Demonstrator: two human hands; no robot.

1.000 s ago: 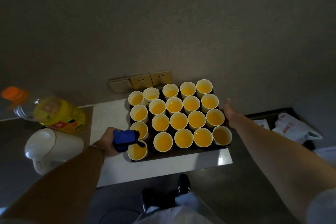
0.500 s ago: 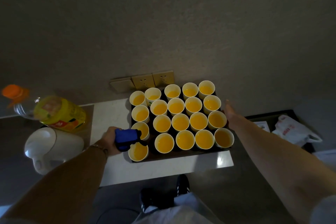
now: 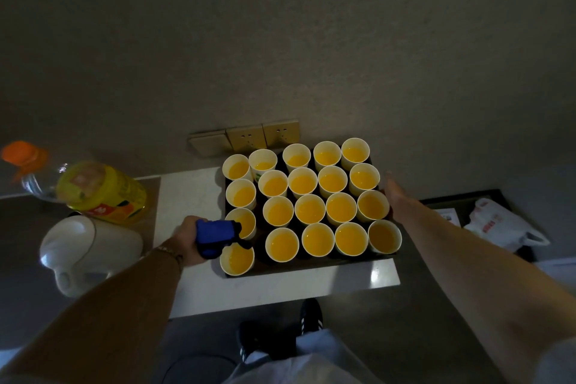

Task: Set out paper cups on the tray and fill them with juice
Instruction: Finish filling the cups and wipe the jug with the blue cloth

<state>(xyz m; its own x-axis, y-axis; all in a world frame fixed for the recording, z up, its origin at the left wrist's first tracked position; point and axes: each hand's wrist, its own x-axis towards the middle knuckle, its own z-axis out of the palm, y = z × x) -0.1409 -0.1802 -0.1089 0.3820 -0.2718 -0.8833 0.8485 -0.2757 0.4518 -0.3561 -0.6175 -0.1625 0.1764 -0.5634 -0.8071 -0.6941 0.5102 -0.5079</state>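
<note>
My left hand [image 3: 187,243] clamped the tray [image 3: 307,266] edge; right hand [image 3: 397,196], seemingly open, flanked it. I'd lift level, slowly.

At frame centre, paper cups [image 3: 310,210] of juice fill a dark tray [image 3: 311,262]. The left hand [image 3: 187,241] grips its left edge; the right hand [image 3: 397,196] touches its right.
</note>
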